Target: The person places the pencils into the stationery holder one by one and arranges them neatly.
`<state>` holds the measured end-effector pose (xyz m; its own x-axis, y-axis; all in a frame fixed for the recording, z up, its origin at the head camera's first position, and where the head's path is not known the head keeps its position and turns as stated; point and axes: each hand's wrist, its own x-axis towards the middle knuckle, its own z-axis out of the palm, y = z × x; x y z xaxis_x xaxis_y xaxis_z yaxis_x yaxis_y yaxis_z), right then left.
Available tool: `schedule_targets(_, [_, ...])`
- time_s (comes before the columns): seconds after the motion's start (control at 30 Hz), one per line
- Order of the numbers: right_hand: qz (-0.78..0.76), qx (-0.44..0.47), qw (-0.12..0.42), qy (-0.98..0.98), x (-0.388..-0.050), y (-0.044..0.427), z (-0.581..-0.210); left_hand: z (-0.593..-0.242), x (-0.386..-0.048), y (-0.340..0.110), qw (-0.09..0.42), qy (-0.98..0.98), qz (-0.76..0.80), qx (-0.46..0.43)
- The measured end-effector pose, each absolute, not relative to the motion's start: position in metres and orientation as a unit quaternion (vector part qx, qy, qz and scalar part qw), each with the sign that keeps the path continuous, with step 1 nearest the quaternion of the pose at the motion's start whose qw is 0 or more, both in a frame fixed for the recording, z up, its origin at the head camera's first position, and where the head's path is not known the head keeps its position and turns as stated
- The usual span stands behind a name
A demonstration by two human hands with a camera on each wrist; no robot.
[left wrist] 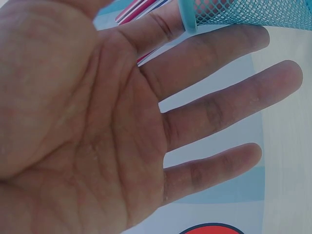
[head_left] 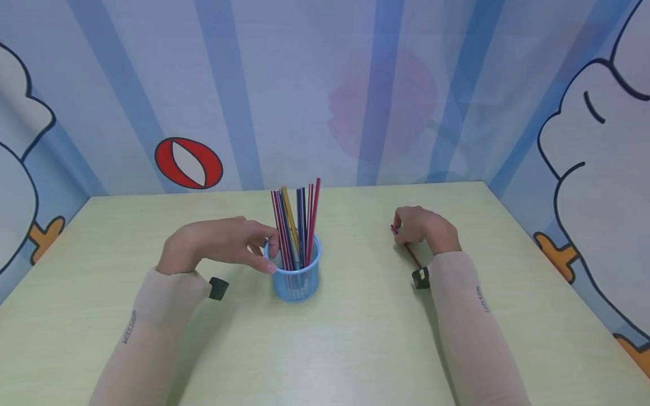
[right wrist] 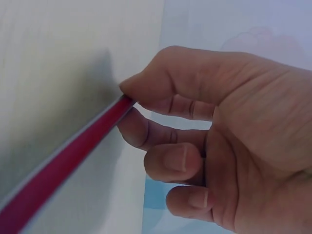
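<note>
A light-blue mesh pen cup [head_left: 297,282] stands on the table with several pencils [head_left: 289,225] upright in it, red, dark blue and yellow. My left hand [head_left: 223,242] holds the cup at its rim. In the left wrist view, the index finger passes behind the cup's rim [left wrist: 187,14], while the other fingers [left wrist: 214,112] stretch out straight beside the mesh wall. To the right, my right hand [head_left: 418,225] pinches a slim red pencil [right wrist: 68,165] by one end between thumb and fingertips. The pencil slants down toward the wrist, apart from the cup.
The pale yellow-green table [head_left: 345,344] reaches back to a striped blue backdrop [head_left: 304,101] with cartoon drawings. Similar printed panels stand at the left and right sides. A small black wrist camera [head_left: 218,288] sits at the left cuff, another [head_left: 421,278] at the right.
</note>
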<state>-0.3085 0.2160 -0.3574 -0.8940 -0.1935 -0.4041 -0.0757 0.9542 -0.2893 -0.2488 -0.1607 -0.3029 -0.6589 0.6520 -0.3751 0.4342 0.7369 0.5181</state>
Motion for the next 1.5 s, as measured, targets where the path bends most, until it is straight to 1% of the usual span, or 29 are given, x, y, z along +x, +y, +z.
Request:
schedule_targets(0.37, [-0.155,-0.101,0.201,0.962,-0.306,0.216,-0.349,-0.303,-0.250,-0.161,0.274,0.890,0.190,0.311])
schedule_targets(0.73, [-0.185,-0.138,0.148,0.962,-0.296,0.210,-0.325,-0.303,-0.249,-0.161,0.273,0.889,0.191,0.313])
schedule_targets(1.17, [-0.310,-0.217,0.094,0.921,-0.288,0.201,-0.306,-0.303,-0.249,-0.160,0.274,0.889,0.191,0.312])
schedule_targets(1.5, [-0.440,-0.233,0.061,0.865,-0.283,0.197,-0.297,-0.303,-0.249,-0.160,0.274,0.890,0.192,0.310])
